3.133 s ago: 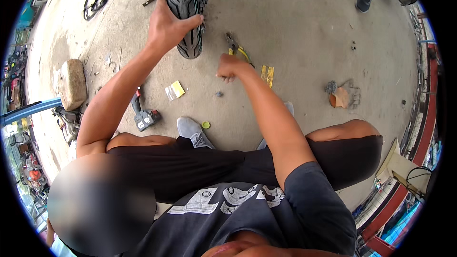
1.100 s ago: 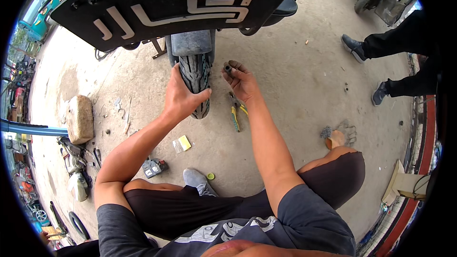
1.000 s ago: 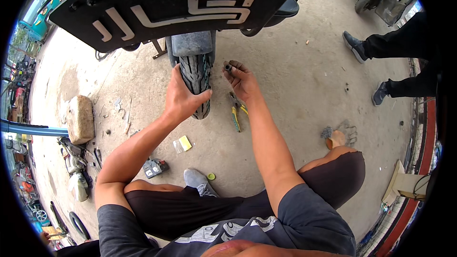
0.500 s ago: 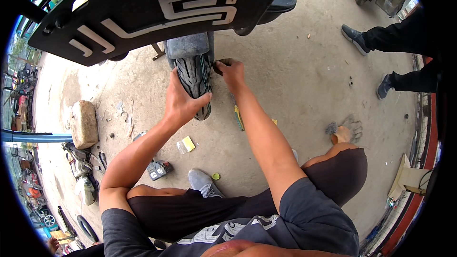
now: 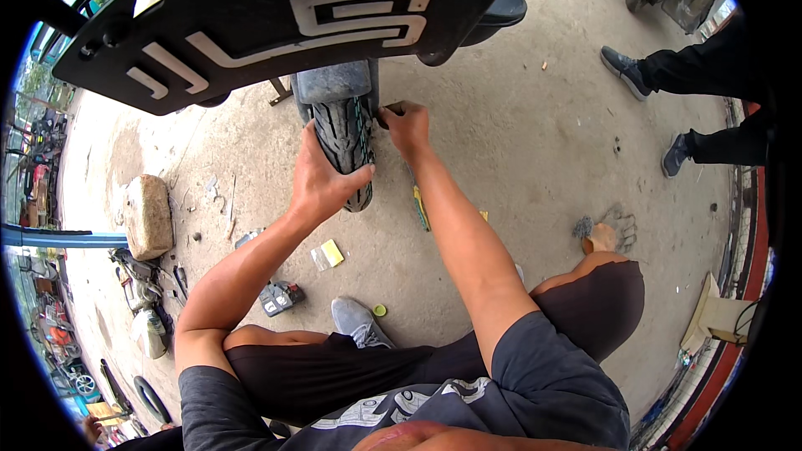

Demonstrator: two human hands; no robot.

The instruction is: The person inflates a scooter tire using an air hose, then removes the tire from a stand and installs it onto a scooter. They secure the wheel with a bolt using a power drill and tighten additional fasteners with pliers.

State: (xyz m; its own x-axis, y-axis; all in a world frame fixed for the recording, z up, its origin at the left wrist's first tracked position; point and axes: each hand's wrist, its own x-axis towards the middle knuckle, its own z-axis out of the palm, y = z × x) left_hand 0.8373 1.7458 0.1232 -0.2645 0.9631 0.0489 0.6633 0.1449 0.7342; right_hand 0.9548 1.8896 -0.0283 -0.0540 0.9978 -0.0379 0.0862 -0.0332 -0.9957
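Observation:
The black treaded tyre (image 5: 341, 135) of a wheel stands upright in front of me, below a dark mudguard (image 5: 334, 81). My left hand (image 5: 324, 179) wraps the tyre from its left, with the thumb lying across the tread toward the right side. At the tyre's right sidewall is my right hand (image 5: 407, 127), its fingers pinched together and dark at the tips. Whatever those fingers hold, if anything, I cannot make out. On the ground just beneath my right forearm lies a yellow-green tool (image 5: 420, 207).
A black panel (image 5: 276, 25) with white markings overhangs the wheel. On the floor are a stone block (image 5: 150, 217), a small packet (image 5: 327, 255), a grey-black device (image 5: 281, 298), a green cap (image 5: 380, 310) and a grey glove (image 5: 620, 228). Another person's legs (image 5: 697, 79) stand at right.
Both hands keep their places on the tyre. The panel and wheel appear slightly farther right in the picture.

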